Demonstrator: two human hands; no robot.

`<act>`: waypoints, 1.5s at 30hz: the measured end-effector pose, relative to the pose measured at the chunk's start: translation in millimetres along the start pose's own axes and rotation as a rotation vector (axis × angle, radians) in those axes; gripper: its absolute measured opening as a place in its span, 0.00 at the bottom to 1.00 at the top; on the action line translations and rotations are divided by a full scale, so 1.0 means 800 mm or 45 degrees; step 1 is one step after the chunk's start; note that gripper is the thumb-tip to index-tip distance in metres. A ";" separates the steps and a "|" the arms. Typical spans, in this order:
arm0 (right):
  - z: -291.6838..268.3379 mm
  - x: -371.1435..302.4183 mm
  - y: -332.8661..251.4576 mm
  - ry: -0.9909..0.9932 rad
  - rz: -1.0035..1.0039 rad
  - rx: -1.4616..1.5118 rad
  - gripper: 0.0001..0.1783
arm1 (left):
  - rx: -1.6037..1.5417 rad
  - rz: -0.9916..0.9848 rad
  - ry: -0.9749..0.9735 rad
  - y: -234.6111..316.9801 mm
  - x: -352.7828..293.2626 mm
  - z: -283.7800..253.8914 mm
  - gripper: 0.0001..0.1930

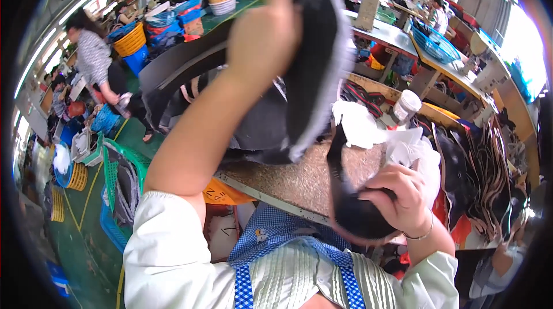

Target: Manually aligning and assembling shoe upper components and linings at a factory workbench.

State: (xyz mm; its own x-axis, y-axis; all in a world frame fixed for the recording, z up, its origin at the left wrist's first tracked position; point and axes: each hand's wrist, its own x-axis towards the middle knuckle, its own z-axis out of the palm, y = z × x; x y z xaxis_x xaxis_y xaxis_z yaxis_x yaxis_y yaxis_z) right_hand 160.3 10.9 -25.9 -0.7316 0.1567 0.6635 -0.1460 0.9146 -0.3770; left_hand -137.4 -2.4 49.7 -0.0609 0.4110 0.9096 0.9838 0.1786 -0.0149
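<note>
Raised high over the bench, my left hand (264, 38) is closed in a fist at the edge of a long, curved black piece (314, 61) with a pale edge. That hand and piece are smeared by motion. Lower and to the right, my right hand (397, 192) pinches another curved black piece (358, 217) that has a narrow upright tail, just over the bench's near edge. More black sheet pieces (256, 127) lie behind my left forearm. White crumpled plastic or cloth (357, 124) rests beside my right hand on the brown worktop (305, 185).
A white tub (406, 105) stands at the bench's back. Many black strips (484, 170) are stacked on the right. On the floor at left is a green crate (138, 159). A person (95, 55) walks at far left; sewing tables (386, 35) stand beyond.
</note>
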 end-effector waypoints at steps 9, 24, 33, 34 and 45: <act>-0.015 0.016 0.041 0.745 0.790 1.146 0.05 | -1.457 -0.157 -1.461 0.140 -0.038 0.093 0.15; -0.002 -0.061 0.039 0.553 0.940 1.071 0.08 | -1.944 -0.216 -1.642 0.123 -0.132 0.019 0.12; 0.013 -0.084 0.038 0.654 0.929 0.939 0.06 | -1.959 -0.619 -1.755 0.126 -0.153 0.013 0.11; 0.014 -0.086 0.039 0.659 0.931 0.934 0.06 | -2.010 -0.647 -1.750 0.125 -0.155 0.014 0.11; 0.027 -0.108 0.030 0.904 0.811 0.867 0.08 | -2.145 -0.684 -1.729 0.110 -0.181 0.005 0.12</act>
State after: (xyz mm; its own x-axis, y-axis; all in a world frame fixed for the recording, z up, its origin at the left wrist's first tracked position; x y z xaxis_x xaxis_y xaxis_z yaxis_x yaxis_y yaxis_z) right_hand 205.5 11.1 -106.0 -0.2965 0.8843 0.3607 -0.3709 0.2414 -0.8967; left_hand -42.7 -42.3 -85.2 0.3931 0.9182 -0.0498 -0.0098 0.0584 0.9982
